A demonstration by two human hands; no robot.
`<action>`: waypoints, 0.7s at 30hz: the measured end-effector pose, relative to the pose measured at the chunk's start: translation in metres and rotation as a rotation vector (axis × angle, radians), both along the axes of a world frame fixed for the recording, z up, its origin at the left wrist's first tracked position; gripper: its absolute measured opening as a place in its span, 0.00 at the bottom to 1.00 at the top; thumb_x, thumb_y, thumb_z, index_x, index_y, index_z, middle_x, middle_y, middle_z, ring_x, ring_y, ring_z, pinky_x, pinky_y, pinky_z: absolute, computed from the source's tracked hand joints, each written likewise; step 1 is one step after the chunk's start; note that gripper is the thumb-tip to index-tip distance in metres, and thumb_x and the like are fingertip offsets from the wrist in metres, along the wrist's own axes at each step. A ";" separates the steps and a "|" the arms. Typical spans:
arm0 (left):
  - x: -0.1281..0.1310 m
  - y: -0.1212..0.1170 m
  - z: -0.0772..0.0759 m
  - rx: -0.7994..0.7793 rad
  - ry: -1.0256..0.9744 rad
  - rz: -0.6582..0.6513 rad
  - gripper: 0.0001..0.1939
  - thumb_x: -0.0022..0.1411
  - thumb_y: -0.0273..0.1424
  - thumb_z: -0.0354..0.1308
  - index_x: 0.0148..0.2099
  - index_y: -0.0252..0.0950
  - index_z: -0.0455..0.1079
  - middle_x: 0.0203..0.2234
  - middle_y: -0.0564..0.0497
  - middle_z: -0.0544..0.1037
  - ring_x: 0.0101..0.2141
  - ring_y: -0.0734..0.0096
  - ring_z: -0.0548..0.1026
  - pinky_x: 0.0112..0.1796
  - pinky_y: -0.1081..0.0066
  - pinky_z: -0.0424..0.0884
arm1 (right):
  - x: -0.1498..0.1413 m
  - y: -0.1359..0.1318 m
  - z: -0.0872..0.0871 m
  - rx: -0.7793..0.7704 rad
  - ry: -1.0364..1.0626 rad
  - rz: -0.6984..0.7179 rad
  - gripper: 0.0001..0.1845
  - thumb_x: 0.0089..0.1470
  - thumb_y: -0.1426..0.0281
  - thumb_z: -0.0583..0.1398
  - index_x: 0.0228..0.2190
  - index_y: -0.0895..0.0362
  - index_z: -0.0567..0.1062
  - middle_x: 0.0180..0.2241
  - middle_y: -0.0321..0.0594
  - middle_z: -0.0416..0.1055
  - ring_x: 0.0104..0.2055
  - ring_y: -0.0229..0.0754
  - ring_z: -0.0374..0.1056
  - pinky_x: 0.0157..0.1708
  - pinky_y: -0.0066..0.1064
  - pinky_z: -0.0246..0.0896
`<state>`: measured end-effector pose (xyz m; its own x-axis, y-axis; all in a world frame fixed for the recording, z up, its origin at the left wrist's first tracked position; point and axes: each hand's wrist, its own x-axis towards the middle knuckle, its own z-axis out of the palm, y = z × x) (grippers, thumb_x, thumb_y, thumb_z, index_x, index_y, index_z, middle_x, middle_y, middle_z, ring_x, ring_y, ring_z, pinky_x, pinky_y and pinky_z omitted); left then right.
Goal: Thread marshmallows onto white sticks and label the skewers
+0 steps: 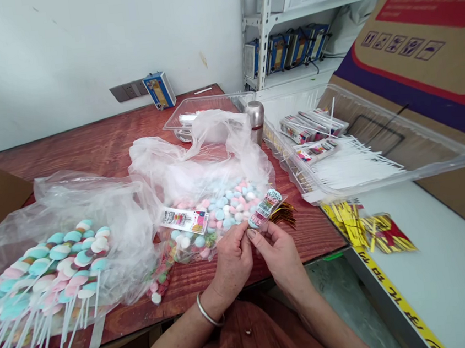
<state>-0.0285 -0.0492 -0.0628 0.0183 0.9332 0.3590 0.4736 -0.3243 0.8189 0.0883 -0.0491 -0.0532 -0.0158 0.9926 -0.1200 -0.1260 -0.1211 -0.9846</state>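
My left hand (231, 254) and my right hand (278, 252) meet at the near edge of the red-brown wooden table (100, 141). Both pinch a small clear printed packet (266, 208) that holds a pastel candy. Just behind it lies an open plastic bag of loose pink, blue and white candies (227, 202), with a printed label card (184, 220) on top. A silver bangle sits on my left wrist.
At the left, a plastic sheet holds several finished pastel candy skewers (55, 264) on white sticks. A clear tray (441, 146) at the right holds white sticks (352, 167) and packets. Gold twist ties (367, 229), a steel flask (256, 119), cardboard boxes and shelving stand around.
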 end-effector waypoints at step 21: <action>-0.007 0.006 0.016 -0.467 -0.730 -0.338 0.18 0.62 0.29 0.59 0.54 0.44 0.73 0.52 0.48 0.75 0.53 0.61 0.70 0.56 0.62 0.63 | 0.008 -0.002 0.010 0.268 -0.401 0.003 0.07 0.58 0.68 0.58 0.28 0.55 0.71 0.27 0.36 0.71 0.30 0.40 0.66 0.31 0.30 0.60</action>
<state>-0.0355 -0.0432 -0.0466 0.2332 0.9722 -0.0222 -0.2697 0.0866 0.9590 0.0961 -0.0511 -0.0435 -0.0238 0.9895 0.1427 0.2700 0.1438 -0.9521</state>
